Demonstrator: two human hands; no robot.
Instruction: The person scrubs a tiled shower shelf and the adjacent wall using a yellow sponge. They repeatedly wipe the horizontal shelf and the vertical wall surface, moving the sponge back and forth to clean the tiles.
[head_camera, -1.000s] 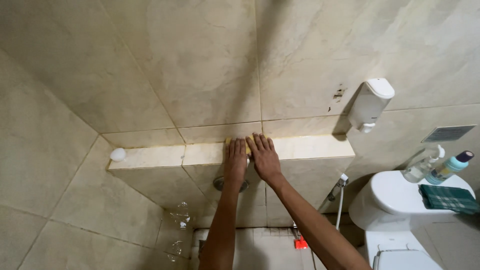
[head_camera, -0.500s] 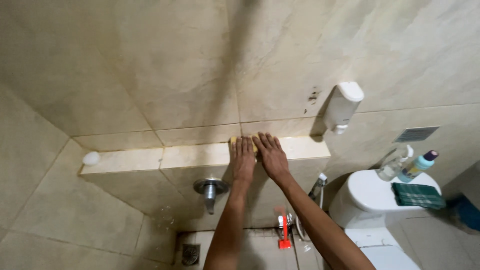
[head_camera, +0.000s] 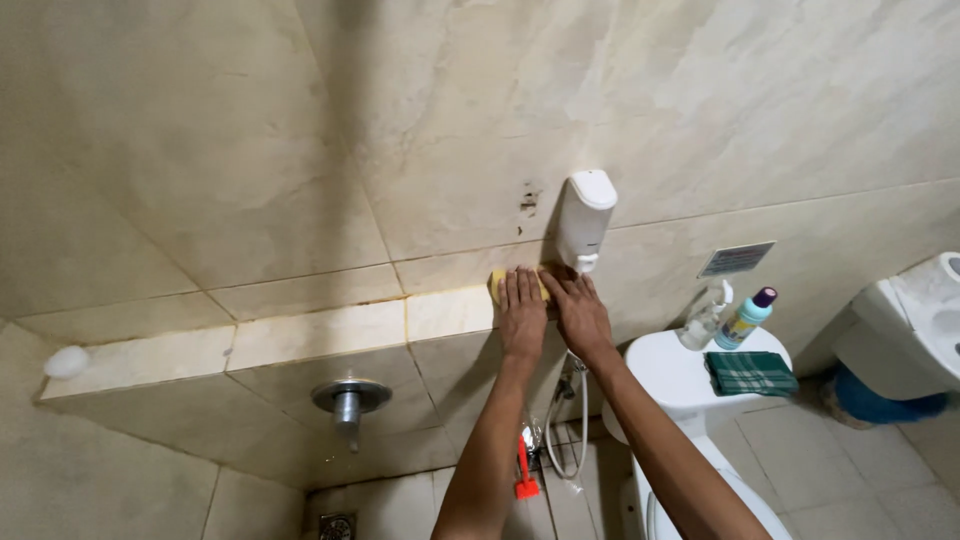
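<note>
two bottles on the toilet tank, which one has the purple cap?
The blue bottle, the right one of the pair. The other is a clear spray bottle with a white trigger top.

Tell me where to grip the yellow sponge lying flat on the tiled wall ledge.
Grip the yellow sponge by its long front and back edges, coming from above and the left. It lies flat on the tiled ledge, mostly covered by the left hand and right hand; the white soap dispenser probably blocks the right side.
</note>
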